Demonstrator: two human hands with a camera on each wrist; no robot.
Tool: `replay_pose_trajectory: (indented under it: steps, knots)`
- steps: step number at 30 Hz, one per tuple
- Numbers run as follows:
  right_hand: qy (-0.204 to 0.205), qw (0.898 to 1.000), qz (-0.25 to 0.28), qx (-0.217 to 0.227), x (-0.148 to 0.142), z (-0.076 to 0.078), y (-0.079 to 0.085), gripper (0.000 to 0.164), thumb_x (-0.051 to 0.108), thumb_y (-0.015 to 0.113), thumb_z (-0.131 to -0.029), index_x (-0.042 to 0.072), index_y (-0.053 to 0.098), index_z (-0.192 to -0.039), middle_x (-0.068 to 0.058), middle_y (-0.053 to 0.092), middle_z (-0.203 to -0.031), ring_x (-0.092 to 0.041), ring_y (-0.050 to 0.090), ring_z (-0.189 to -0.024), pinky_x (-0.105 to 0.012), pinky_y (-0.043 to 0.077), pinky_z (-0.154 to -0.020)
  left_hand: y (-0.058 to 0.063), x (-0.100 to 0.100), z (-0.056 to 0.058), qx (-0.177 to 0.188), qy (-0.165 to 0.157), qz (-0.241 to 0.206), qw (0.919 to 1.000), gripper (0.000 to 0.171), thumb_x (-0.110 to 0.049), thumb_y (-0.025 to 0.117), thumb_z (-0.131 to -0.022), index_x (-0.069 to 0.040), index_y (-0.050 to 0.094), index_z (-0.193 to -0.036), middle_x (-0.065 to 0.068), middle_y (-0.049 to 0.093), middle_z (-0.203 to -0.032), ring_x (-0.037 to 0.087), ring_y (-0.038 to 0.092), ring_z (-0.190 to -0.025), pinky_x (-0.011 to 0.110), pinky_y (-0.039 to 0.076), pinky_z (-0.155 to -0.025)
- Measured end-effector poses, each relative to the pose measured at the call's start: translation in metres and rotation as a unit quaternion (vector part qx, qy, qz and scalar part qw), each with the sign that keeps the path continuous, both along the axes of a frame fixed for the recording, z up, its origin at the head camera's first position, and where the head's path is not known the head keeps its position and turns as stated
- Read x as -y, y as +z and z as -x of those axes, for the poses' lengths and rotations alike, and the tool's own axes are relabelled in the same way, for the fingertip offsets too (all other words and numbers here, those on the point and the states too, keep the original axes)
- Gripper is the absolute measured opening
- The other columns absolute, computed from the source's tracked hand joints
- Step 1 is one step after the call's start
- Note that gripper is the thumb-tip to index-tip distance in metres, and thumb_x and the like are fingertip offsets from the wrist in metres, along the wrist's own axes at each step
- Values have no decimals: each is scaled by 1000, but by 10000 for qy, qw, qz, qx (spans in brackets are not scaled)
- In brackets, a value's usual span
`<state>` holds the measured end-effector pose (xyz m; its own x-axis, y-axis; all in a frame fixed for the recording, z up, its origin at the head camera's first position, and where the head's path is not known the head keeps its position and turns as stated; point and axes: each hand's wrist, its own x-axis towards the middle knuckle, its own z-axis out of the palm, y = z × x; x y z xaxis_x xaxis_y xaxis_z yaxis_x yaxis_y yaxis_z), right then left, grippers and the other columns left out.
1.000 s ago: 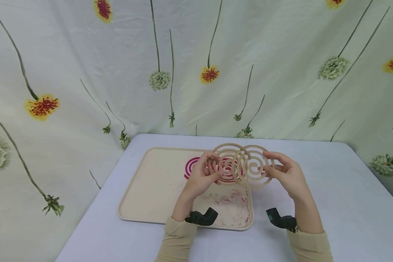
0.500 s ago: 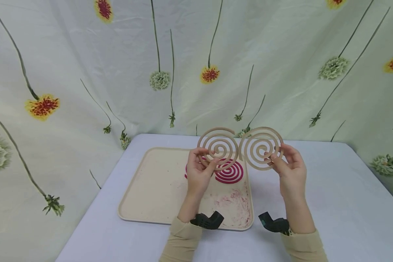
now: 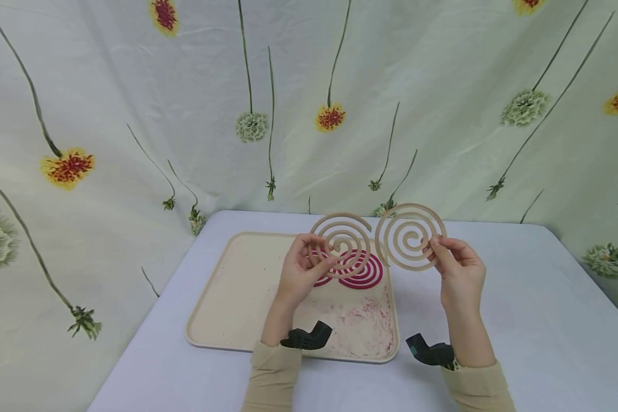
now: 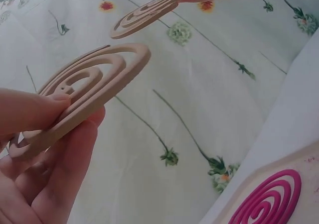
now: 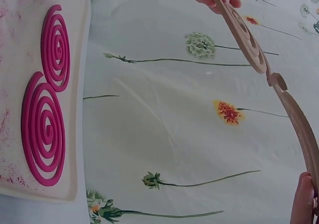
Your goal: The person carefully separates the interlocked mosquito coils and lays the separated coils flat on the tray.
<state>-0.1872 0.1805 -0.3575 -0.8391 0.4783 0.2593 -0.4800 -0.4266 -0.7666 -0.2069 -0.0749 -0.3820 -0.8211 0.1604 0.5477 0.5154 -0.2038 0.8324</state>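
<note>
My left hand (image 3: 298,274) pinches a flat tan mosquito coil (image 4: 139,62) between thumb and fingers, holding it up over the tray. A second tan mosquito coil (image 4: 139,29) is in my right hand (image 3: 460,274), which grips it by its right edge. Both coils stand tilted up side by side, with their facing edges close together in the head view. Behind and below the left one, two pink mosquito coils lie side by side on the tray; the right one (image 3: 360,283) shows more fully, and the left one is partly hidden by my left hand.
The beige tray (image 3: 247,286) lies left of centre on a white-covered table (image 3: 520,303), with pink smears on its right part. A flower-printed cloth (image 3: 298,160) hangs behind the table. Each wrist carries a black camera mount.
The two tan coils overlapped a second ago; my hands have raised them and drawn them apart. In the last half second my left hand has shifted slightly left and down.
</note>
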Motion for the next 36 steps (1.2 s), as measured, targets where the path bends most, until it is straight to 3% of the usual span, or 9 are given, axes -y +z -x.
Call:
replay_pose_trajectory:
  steps: [3,8,14,19,23,25,28,32,36]
  knots:
    - [-76,9996,-192,184,0,0,-1,4,-9,68,-80,-4,68,-81,-9,67,-76,-14,64,-59,-20,54,-58,-1,4,0,113,-188,131,9997,38,13,63,-82,10,44,-115,24,51,-99,8,51,-67,15,49,-56]
    - [64,9975,-410,578,0,-1,1,10,-7,68,-81,-2,72,-89,-7,68,-79,-13,64,-64,-20,53,-58,-1,9,0,195,-414,212,9987,37,14,62,-82,10,43,-115,23,50,-103,10,56,-72,20,53,-61]
    - [544,9902,-840,974,2,-3,2,20,-3,59,-89,-1,68,-106,-3,68,-95,-11,65,-75,-19,53,-64,-2,13,0,348,-297,324,9984,38,13,64,-81,9,45,-114,11,50,-100,12,54,-74,19,52,-63]
    - [1156,9825,-1233,782,1,-4,1,35,-6,53,-91,-7,51,-126,0,63,-108,-9,64,-94,-21,53,-75,-2,17,0,428,-142,422,9981,38,12,65,-81,9,46,-114,12,50,-101,11,54,-75,17,50,-61]
    - [1301,9797,-1389,635,1,-3,-2,24,-9,52,-91,0,57,-112,0,62,-106,-9,63,-95,-22,53,-77,-3,20,1,464,-156,403,9980,38,12,65,-81,9,46,-114,13,50,-103,13,54,-77,18,51,-63]
    - [1193,9796,-1471,669,2,-3,-2,21,-9,51,-91,4,63,-101,0,63,-104,-9,63,-93,-22,53,-77,-4,21,2,483,-219,412,9977,39,12,65,-81,8,47,-114,14,50,-105,15,56,-80,20,53,-65]
    - [1053,9788,-1586,751,3,-3,-3,20,-7,52,-92,4,68,-97,1,63,-102,-9,64,-90,-21,53,-77,-4,24,2,486,-279,481,9973,38,11,65,-81,7,47,-114,15,50,-105,16,57,-79,20,53,-65]
    - [1156,9734,-1794,832,3,-4,-3,22,1,49,-96,-2,66,-110,2,64,-106,-8,64,-90,-21,53,-77,-5,27,3,511,-327,566,9965,37,12,65,-81,8,48,-114,16,50,-103,13,57,-73,19,52,-62]
    - [1706,9590,-2160,684,0,-4,-4,35,0,32,-98,-11,53,-124,1,60,-115,-9,64,-94,-23,52,-80,-7,33,3,590,-264,676,9956,38,12,66,-81,8,48,-114,16,50,-104,11,55,-72,18,50,-62]
